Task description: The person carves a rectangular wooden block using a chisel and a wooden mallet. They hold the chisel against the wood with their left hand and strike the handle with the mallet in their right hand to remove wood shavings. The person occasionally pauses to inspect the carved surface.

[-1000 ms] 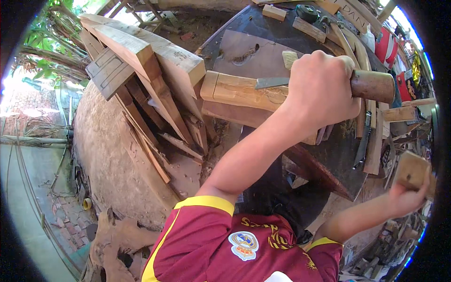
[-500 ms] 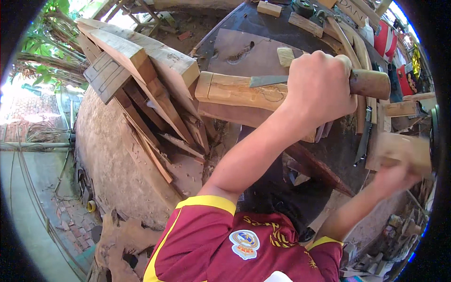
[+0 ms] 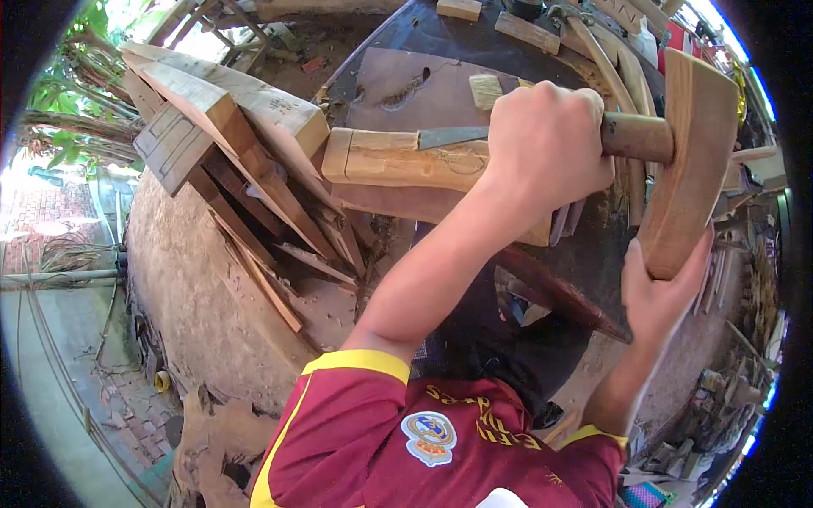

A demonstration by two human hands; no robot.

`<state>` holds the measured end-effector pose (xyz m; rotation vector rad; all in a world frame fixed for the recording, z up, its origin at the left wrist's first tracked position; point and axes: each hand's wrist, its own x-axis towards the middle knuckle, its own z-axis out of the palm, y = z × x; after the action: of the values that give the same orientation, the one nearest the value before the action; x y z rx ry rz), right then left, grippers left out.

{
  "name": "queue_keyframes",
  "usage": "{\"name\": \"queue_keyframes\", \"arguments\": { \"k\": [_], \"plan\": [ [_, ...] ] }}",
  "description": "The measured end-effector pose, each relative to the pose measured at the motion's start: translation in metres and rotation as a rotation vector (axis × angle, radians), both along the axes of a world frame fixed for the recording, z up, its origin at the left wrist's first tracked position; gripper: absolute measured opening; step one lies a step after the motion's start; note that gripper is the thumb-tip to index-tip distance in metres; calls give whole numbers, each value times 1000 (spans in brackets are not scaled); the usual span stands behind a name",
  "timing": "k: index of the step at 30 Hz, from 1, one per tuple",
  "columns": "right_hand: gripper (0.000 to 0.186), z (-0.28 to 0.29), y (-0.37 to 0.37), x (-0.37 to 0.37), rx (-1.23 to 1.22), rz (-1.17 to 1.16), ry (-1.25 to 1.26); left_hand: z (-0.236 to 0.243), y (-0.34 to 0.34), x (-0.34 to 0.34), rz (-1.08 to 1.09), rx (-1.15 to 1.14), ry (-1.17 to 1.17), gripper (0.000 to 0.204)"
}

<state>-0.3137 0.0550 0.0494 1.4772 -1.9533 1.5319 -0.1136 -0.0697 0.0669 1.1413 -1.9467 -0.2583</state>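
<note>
My left hand (image 3: 546, 148) is closed around the wooden handle (image 3: 637, 135) of a chisel, whose flat grey blade (image 3: 447, 136) lies along a long carved wood block (image 3: 381, 158). My right hand (image 3: 662, 292) grips a wooden mallet (image 3: 690, 161), which is upright against, or very near, the handle's butt end. The block rests on a brown board (image 3: 394, 199), partly hidden by my left arm.
Several planks (image 3: 298, 127) lean at the left by a pale rough surface (image 3: 182, 279). A dark bench top (image 3: 381, 34) holds a board with a knot hole (image 3: 389, 76), offcuts (image 3: 525, 30) and a small pale block (image 3: 483, 91). A root-like wooden piece (image 3: 199, 440) is at lower left.
My right hand has swung the mallet up and leftward from the lower right to the chisel handle's end. My left hand keeps its grip, appearing slightly farther left and higher in view.
</note>
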Motion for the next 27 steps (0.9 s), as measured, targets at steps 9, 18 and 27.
{"name": "queue_keyframes", "arguments": {
  "k": [9, 18, 27],
  "plan": [
    [68, 44, -6, -25, -470, -183, -875, 5, -1, -4, 0, -62, 74, 19],
    [62, 17, 25, -35, 35, 34, -470, 8, 1, 3, -32, -3, 17, 20],
    [75, 7, 16, 33, 404, 71, 122, -1, -2, 4, 54, -20, -7, 18]
  ]
}}
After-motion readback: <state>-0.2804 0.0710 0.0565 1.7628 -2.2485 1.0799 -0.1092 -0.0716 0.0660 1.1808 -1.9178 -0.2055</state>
